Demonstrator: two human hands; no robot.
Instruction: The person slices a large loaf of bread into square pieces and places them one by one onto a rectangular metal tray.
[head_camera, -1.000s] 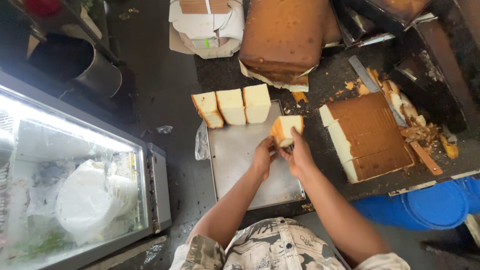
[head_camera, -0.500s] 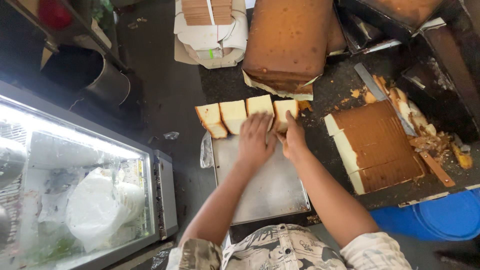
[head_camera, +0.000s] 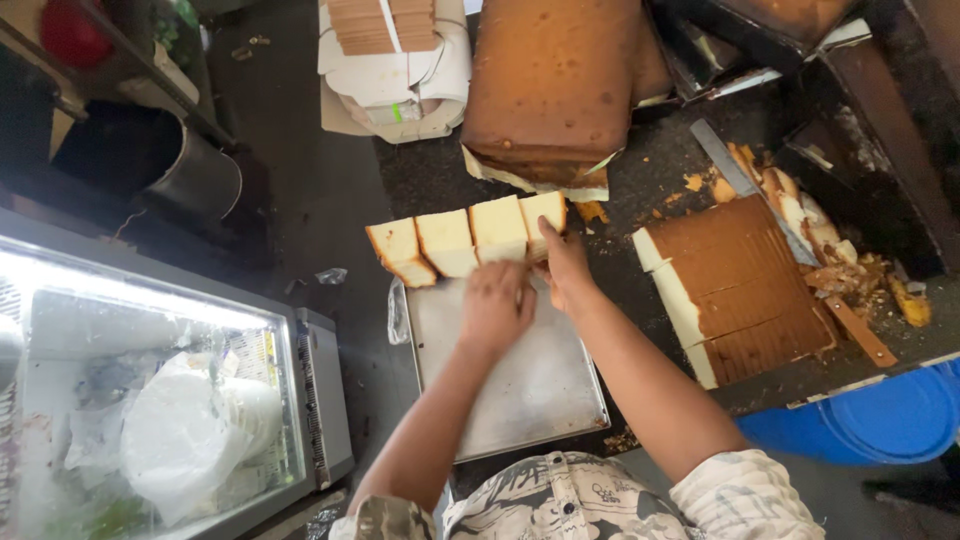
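Several pale cake slices (head_camera: 460, 238) with brown crusts stand in a row along the far edge of a metal tray (head_camera: 520, 390). My right hand (head_camera: 565, 270) presses against the rightmost slice (head_camera: 545, 212), fingers on its near face. Just beside it, my left hand (head_camera: 497, 305) rests at the foot of the row, fingers curled down over the tray's far edge, touching the slices. A cut brown slab of cake (head_camera: 740, 290) lies to the right on the dark counter (head_camera: 640, 185).
A large uncut brown cake (head_camera: 555, 85) sits beyond the row. A long knife (head_camera: 790, 240) lies among crumbs and crust trimmings at the right. A stack of boxes (head_camera: 395, 60) stands at the back, a glass-topped freezer (head_camera: 150, 400) at the left, a blue drum (head_camera: 880, 425) lower right.
My right hand carried a slice from the tray's middle up to the right end of the row and set it there. Both hands moved forward to the row.
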